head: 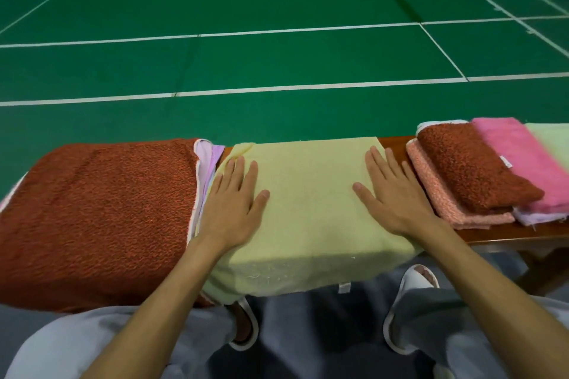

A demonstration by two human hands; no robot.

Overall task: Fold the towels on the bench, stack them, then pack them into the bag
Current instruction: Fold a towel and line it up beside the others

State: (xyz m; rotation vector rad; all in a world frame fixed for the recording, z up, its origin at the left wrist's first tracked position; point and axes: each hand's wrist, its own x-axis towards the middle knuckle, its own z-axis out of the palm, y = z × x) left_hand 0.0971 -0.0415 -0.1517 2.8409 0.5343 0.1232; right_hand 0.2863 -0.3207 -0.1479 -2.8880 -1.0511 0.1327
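A pale yellow towel (308,209) lies spread across the wooden bench (505,234), its near edge hanging over the front. My left hand (234,197) rests flat on its left side with fingers straight. My right hand (391,191) lies flat on its right side, fingers spread. To the left, a large rust-red towel (98,218) covers the bench over a lilac towel (206,160). At the right sits a folded pile: a rust-red towel (471,169) on a salmon one (443,200), beside a pink towel (523,157) and a pale green one (554,138). No bag is in view.
Beyond the bench stretches a green court floor (277,9) with white lines. My legs in grey trousers and white slippers (412,283) stand close against the bench's front.
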